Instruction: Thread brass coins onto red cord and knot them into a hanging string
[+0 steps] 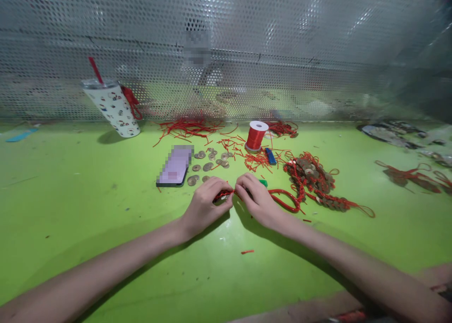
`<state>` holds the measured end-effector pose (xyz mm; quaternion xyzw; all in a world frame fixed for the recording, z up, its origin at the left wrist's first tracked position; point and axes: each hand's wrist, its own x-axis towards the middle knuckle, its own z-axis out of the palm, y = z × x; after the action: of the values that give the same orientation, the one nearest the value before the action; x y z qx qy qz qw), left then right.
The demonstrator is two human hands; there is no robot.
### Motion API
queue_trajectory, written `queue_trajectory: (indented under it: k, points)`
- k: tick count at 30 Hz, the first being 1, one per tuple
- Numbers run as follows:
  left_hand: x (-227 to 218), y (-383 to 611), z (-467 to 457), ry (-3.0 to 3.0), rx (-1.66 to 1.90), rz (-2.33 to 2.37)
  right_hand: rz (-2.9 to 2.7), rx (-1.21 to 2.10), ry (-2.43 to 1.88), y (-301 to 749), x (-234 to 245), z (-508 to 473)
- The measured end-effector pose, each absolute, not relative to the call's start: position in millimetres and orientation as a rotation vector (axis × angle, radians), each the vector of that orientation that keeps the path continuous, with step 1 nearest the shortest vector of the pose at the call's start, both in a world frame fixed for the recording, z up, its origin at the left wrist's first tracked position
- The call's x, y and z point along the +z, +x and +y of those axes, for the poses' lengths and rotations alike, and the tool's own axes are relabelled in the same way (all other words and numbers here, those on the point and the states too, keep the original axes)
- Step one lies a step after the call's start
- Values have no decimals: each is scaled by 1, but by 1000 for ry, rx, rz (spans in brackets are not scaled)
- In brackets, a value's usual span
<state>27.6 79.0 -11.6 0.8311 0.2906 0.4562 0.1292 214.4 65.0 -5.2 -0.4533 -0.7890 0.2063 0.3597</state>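
While the left fingers (215,186) pinch a dark-mottled red braid (222,195), the right fingers (248,183) grasp its end.

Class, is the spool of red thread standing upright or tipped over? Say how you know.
Upright: the spool stands on the green table, its white end facing up.

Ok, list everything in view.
Tumbler: one, white, back left.
Phone: one, lilac screen, centre left.
Loose coins: several, brownish, centre.
Spool: one, red and white, back.
Cut cords: many, red, back centre.
Small bar: one, blue, beside spool.
Coin strings: several, brown-red, right.
Loop: one, red, right of centre.
Green piece: one, green, centre.
Strip: one, blue, far left.
Corded bundles: count unclear, red, far right.
Mesh: one, silver, back.
Table: one, green, underneath.
Corded piece: one, red, centre.
Left hand: one, bare, gripping corded piece.
Right hand: one, bare, centre.
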Motion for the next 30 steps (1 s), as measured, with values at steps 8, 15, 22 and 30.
queue_trajectory:
  k: [8,15,22,30]
  points:
    - [-10,27,80,2348,1313,832,-1968,756,-1187,215,-2,64]
    - [-10,27,79,2328,1326,813,-1949,791,-1163,215,-1,63]
    - [-9,27,80,2384,1347,781,-1915,819,-1165,213,-3,63]
    - [-13,27,80,2477,1340,751,-2014,517,-1180,203,-8,58]
